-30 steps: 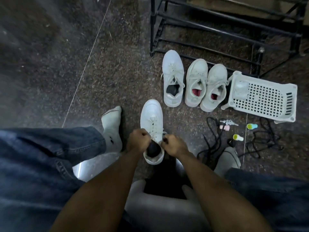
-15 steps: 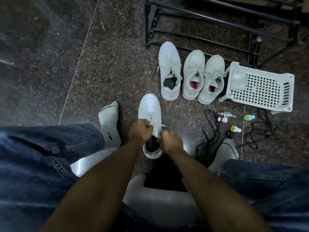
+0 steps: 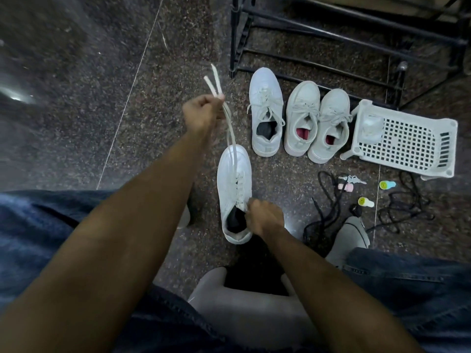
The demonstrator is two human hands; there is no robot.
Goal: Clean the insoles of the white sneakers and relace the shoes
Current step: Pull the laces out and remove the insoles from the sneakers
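Note:
A white sneaker (image 3: 233, 174) stands on the dark speckled floor between my knees, toe pointing away, its opening dark inside. My left hand (image 3: 202, 115) is raised up and to the left of it, gripping both ends of its white lace (image 3: 230, 131), which runs taut down to the eyelets. My right hand (image 3: 265, 217) holds the sneaker at its collar, by the top eyelets. Its mate, another white sneaker (image 3: 266, 110), sits laced further back, next to a greyer pair with pink insoles (image 3: 317, 123).
A black metal shoe rack (image 3: 331, 34) stands at the back. A white perforated basket (image 3: 402, 141) lies on its side at the right. Black laces (image 3: 328, 210), keys and small coloured caps are scattered by my right foot. A pale stool edge (image 3: 244, 309) is under me.
My left hand has left the sneaker's collar and swung up and away to the left, drawing the white lace ends taut. My right hand stays at the collar.

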